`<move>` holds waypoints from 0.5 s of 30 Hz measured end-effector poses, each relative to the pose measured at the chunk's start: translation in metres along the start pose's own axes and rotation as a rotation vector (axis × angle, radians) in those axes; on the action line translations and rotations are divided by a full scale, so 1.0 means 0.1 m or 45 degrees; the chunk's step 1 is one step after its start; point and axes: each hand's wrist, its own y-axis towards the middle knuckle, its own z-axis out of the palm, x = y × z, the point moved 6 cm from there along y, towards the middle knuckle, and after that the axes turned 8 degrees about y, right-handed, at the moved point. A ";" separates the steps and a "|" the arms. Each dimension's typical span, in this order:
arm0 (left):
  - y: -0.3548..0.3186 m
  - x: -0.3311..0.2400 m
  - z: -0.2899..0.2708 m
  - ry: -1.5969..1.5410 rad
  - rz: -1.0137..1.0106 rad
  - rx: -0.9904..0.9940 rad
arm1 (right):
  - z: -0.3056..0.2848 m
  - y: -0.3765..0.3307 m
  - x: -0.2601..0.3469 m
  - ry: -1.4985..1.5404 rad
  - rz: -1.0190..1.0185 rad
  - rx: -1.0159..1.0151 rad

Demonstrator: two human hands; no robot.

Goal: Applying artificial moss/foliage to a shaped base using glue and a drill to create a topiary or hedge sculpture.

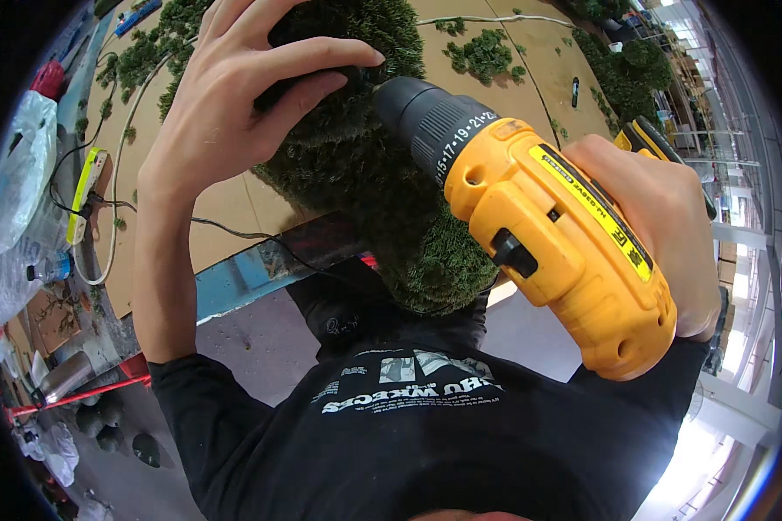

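My right hand [647,213] is wrapped round a yellow and black cordless drill [530,217]. The drill's black chuck points up and left into a bushy dark green artificial plant [447,260]. My left hand [235,95] reaches up on the other side, thumb and forefinger curled round a dark part of that plant, with their tips close to the chuck. The dark part between these fingers is in shadow, and its shape cannot be made out. Whatever sits in the chuck's tip is mostly hidden against the foliage. The plant hangs over the near table edge, above my lap.
A tan tabletop [261,204] with a worn blue edge carries loose green sprigs [487,56] and a black marker [574,91]. A yellow-green power strip [87,195] and cables lie at left, beside clear plastic bags [22,174]. Another yellow-black tool [647,139] is at right.
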 end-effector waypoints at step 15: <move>-0.02 0.00 -0.04 -0.092 0.093 -0.147 | 0.00 0.25 0.09 -0.192 -0.042 0.045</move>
